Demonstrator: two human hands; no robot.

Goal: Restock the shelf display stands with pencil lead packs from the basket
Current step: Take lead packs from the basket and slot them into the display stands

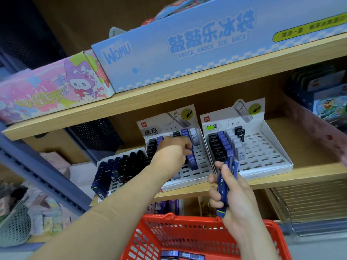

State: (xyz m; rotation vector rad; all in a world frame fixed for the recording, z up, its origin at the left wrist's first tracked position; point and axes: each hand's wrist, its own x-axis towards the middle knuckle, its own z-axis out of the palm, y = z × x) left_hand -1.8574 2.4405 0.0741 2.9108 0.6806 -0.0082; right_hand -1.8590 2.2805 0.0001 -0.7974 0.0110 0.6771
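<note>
My left hand [171,152] reaches into the middle white display stand [197,172] and pinches a blue pencil lead pack [191,160] in its blue column. My right hand [230,196] grips a bundle of dark blue lead packs [226,186] in front of the shelf edge, above the red basket [165,228]. More blue packs [180,255] lie in the basket's bottom. The right display stand [262,156] holds black, blue and white columns with several bare slots. A third stand [120,169] at the left holds dark blue and black packs.
The wooden shelf [300,175] carries the stands; the shelf above [206,79] holds a blue ice pack box [187,44] and a pink cartoon box [52,87]. A grey basket [15,226] stands at the lower left. Cartoon boxes [328,102] sit at the far right.
</note>
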